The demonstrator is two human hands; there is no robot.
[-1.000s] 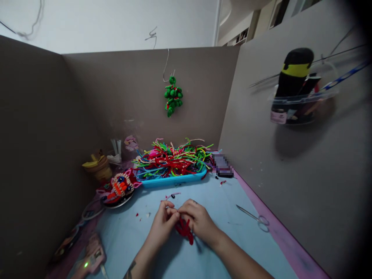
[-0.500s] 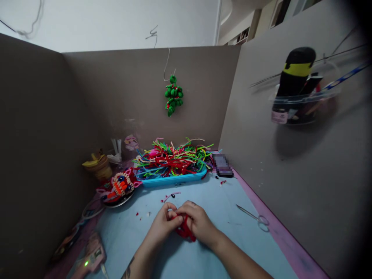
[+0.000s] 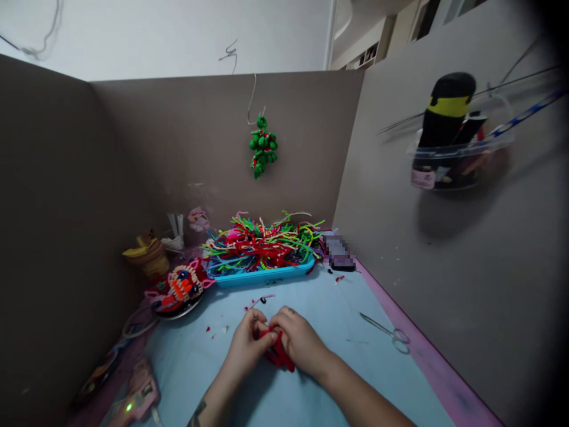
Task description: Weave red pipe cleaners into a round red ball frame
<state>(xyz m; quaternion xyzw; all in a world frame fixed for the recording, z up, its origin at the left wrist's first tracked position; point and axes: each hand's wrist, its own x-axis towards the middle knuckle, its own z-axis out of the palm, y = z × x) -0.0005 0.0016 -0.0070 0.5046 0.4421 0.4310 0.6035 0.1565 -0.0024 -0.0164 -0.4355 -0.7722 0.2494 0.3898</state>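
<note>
Between my two hands, low over the light blue table cover (image 3: 200,350), is a small red fuzzy craft piece (image 3: 281,354), apparently made of bent pipe cleaners. My left hand (image 3: 249,339) pinches its left upper side between thumb and fingers. My right hand (image 3: 299,338) grips it from the right, fingertips close to those of the left. The fingers hide part of the piece, and its lower end sticks out beneath them. Just beyond my hands lies a pink pipe cleaner scrap (image 3: 267,296) with a small black bit (image 3: 263,300).
A blue tray (image 3: 267,277) heaped with coloured pipe cleaners stands at the back, a phone (image 3: 338,254) beside it. Scissors (image 3: 386,333) lie right. To the left are a plate of finished pieces (image 3: 180,308) and a pink glue gun (image 3: 143,391). Grey partitions (image 3: 213,130) enclose the table.
My hands stay on the red piece with only slight finger movement. The whole view has shifted a little, so everything sits slightly further left.
</note>
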